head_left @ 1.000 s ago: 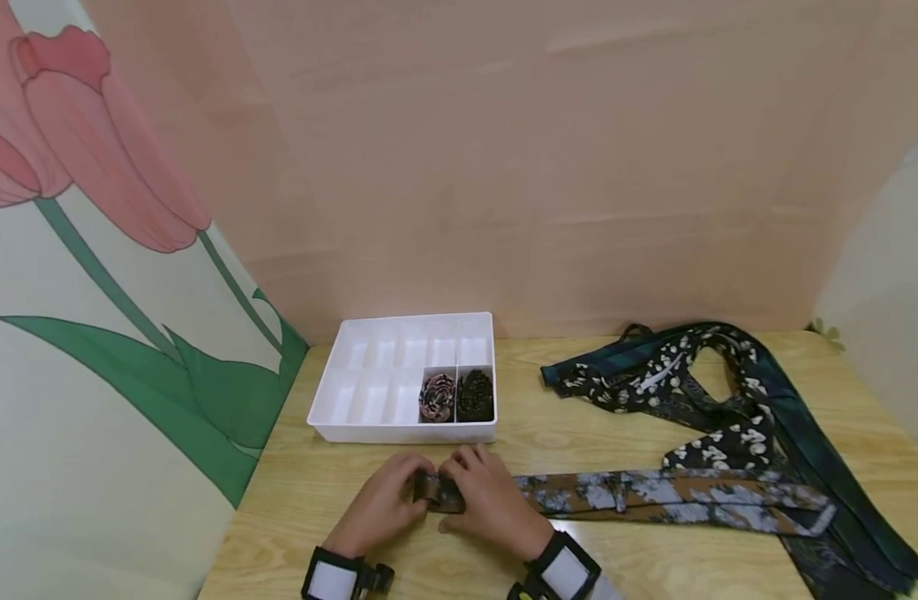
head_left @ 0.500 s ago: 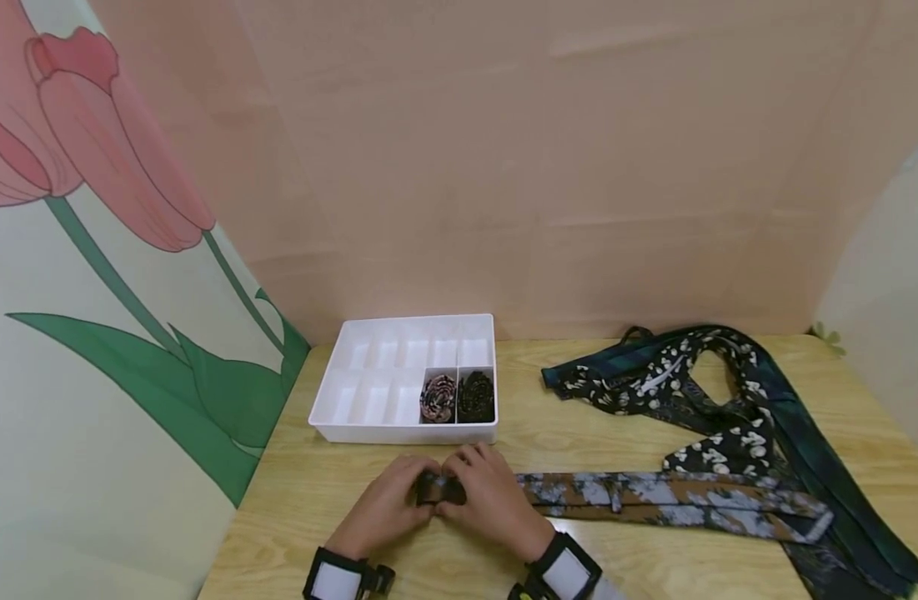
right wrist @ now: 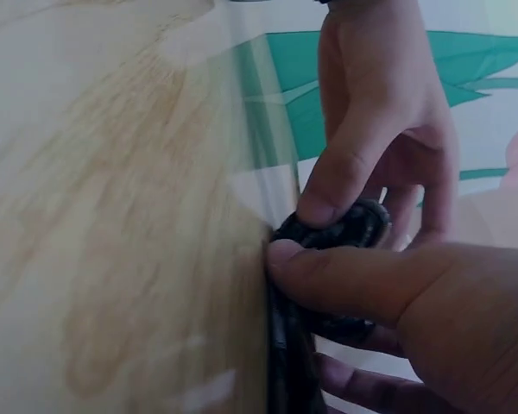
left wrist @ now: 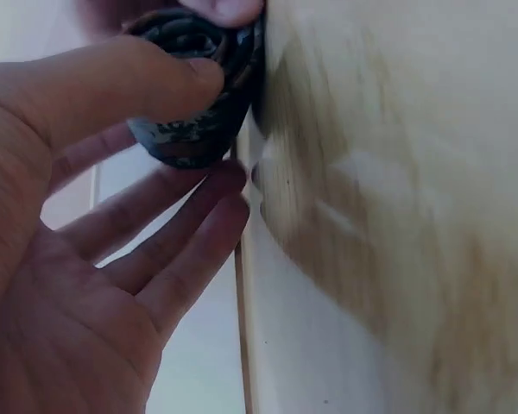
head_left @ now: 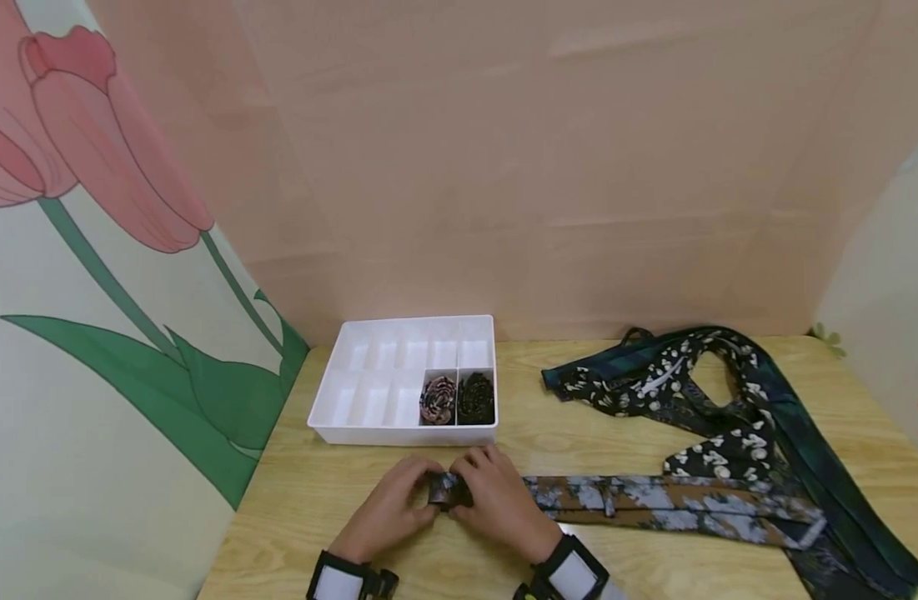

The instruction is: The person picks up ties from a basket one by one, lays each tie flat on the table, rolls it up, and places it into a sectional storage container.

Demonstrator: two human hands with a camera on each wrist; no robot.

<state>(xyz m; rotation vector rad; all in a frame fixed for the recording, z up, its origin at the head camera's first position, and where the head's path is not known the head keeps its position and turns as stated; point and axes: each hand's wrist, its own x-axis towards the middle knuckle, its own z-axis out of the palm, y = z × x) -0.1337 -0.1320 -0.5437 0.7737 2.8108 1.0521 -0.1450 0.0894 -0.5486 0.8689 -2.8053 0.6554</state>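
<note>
A brown necktie with grey-blue flowers [head_left: 639,500] lies lengthwise on the table, its left end wound into a coil [left wrist: 181,142]. My left hand [head_left: 389,510] holds the coil from the left; in the left wrist view its thumb presses the coil's spiral side, with the other fingers beneath and beyond. My right hand [head_left: 501,507] grips the coil from the right, where the flat length runs out under it. In the right wrist view both thumbs meet at the dark coil [right wrist: 363,226]. Fingers cover much of the coil in the head view.
Behind the hands stands a white divided box [head_left: 398,435]. Two front right compartments hold a pinkish-black rolled tie [head_left: 438,400] and a dark rolled tie [head_left: 475,398]. At right lie a black floral tie [head_left: 729,450] and a dark green tie [head_left: 819,450], partly under the brown tie.
Both hands have shifted slightly right with the coil, fingers turning it. The brown tie's far right end has slid a little left. The box and other ties stay put.
</note>
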